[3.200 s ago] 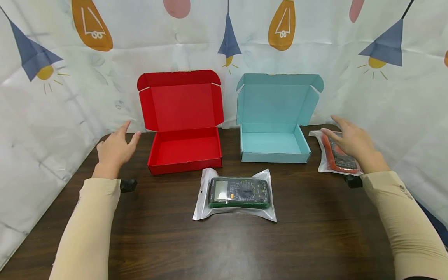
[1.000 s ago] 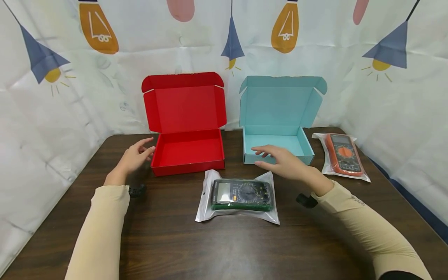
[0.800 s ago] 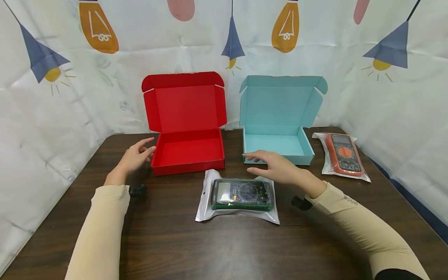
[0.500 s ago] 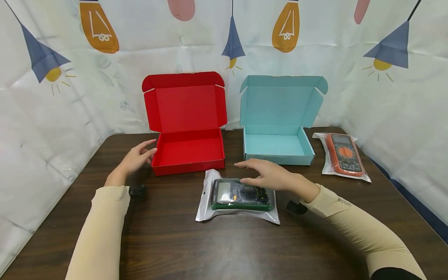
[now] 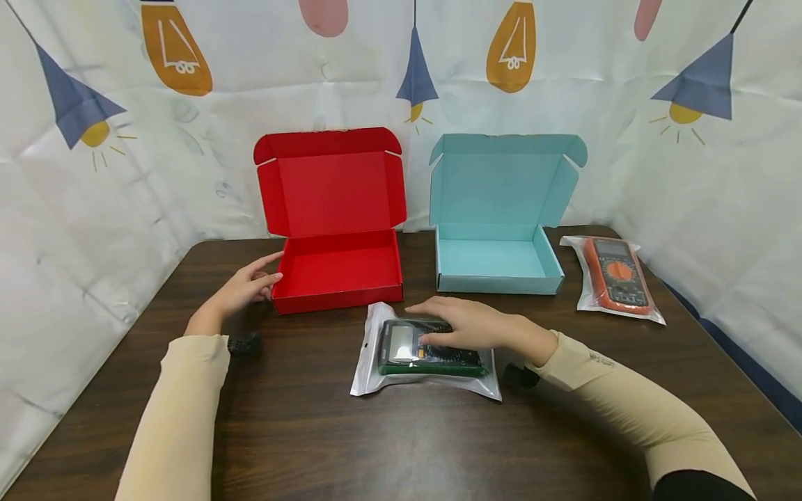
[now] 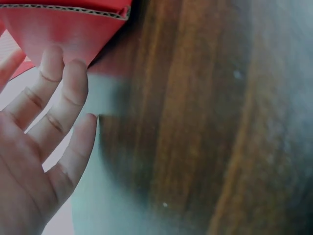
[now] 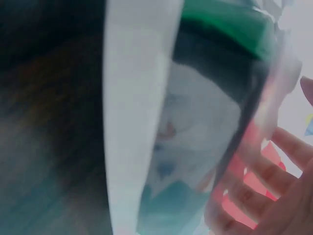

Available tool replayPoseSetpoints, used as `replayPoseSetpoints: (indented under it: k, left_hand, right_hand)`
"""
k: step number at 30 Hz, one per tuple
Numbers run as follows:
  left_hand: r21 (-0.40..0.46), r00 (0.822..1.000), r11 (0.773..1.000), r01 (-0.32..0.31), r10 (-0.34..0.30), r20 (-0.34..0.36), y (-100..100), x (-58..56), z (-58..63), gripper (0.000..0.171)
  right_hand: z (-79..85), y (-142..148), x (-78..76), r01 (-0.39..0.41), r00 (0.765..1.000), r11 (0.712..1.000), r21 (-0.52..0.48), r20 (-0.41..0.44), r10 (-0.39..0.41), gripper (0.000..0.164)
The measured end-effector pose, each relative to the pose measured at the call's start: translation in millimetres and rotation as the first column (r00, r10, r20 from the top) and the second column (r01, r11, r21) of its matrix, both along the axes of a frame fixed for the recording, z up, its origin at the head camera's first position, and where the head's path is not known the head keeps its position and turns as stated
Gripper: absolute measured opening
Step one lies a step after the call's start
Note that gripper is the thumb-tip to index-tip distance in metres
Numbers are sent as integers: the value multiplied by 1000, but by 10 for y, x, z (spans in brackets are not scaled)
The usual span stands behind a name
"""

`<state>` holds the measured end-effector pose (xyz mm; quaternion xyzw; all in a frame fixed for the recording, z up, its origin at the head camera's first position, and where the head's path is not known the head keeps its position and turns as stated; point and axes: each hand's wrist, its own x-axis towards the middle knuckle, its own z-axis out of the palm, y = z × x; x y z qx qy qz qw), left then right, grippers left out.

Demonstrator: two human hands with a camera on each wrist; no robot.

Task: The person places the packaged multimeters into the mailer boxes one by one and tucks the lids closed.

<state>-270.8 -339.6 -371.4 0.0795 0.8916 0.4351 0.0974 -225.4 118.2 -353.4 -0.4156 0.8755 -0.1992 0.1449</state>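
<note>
My left hand (image 5: 241, 292) is at the left wall of the red cardboard box (image 5: 338, 300), its lid raised. In the left wrist view, the loosely bent fingers (image 6: 73, 81) overlap the box's side wall (image 6: 58, 30). Over the green-cased multimeter (image 5: 401, 356) is my right hand (image 5: 473, 325), fingers spread and thumb across the dial area. That meter lies in a clear plastic bag (image 5: 365, 372). From the right wrist, the fingers (image 7: 249, 196) show along the far side of the bagged meter (image 7: 222, 22); its dial is mostly hidden by the hand.
A light blue box (image 5: 495, 284) with a raised lid stands right of the red one. An orange multimeter (image 5: 617, 275) in a clear bag lies near the right edge of the dark wooden table (image 5: 351, 445). Behind hangs a white printed cloth (image 5: 351, 62).
From beside the orange multimeter, my right hand has swept left past the blue box and down over the green multimeter. My left hand has moved right, up to the red box.
</note>
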Motion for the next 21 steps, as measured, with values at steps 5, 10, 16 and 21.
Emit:
replayPoseSetpoints:
  k: [5, 10, 16, 21]
  left_hand:
    - [56, 995, 998, 36, -41, 89, -10, 41, 3, 77]
    - [72, 993, 997, 34, -42, 112, -31, 79, 16, 79]
    - [74, 993, 997, 35, -44, 112, -60, 91, -10, 79]
    - [66, 993, 997, 50, -57, 108, -35, 71, -34, 82]
  right_hand:
    - [-32, -40, 19, -22, 1000, 1000, 17, 1, 22, 67]
    - [-42, -74, 64, -43, 999, 999, 20, 34, 43, 72]
    - [-40, -101, 116, -43, 998, 998, 50, 46, 40, 75]
    - [-72, -98, 139, -59, 998, 996, 66, 12, 58, 81]
